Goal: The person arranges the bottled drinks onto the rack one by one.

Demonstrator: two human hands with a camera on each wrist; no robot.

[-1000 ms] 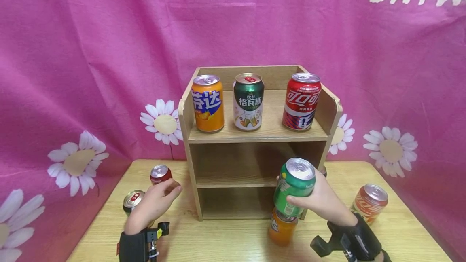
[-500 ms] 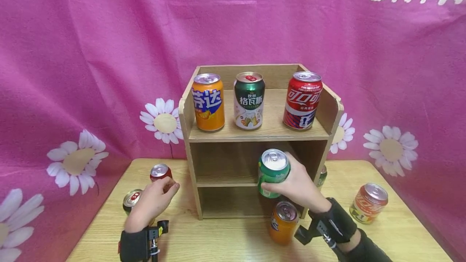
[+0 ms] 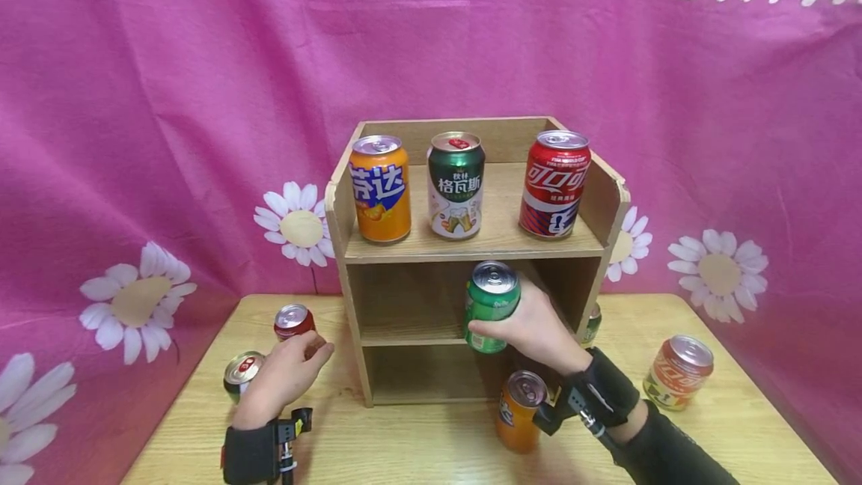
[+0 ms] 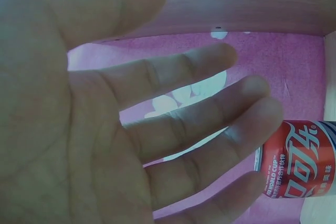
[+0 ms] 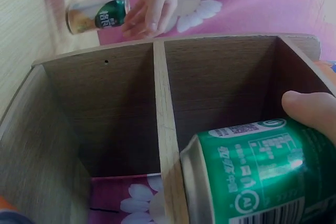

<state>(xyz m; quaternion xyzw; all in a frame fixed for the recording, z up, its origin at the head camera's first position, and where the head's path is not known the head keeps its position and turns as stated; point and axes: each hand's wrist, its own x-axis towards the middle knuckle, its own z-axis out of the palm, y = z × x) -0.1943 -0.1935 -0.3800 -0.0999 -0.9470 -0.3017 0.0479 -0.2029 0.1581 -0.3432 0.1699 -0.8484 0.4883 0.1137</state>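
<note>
My right hand (image 3: 535,324) grips a green soda can (image 3: 490,309) upright at the front of the wooden shelf's middle compartment. In the right wrist view the green can (image 5: 252,169) has its base close to the shelf board (image 5: 167,129); whether they touch I cannot tell. My left hand (image 3: 284,374) holds nothing, over the table left of the shelf, near a red can (image 3: 293,320) and a dark can with a red tab (image 3: 242,371). In the left wrist view its fingers (image 4: 173,129) are spread and relaxed, with a red cola can (image 4: 299,158) beyond them.
On the top shelf (image 3: 501,245) stand an orange can (image 3: 380,193), a green-and-white can (image 3: 456,189) and a red can (image 3: 555,185). Another orange can (image 3: 518,414) stands before the shelf. To the right are a pale red can (image 3: 679,373) and a partly hidden can (image 3: 592,322).
My right hand has carried the green can left and toward the shelf, from above the front orange can to the middle compartment's opening. My left hand has stayed nearly still.
</note>
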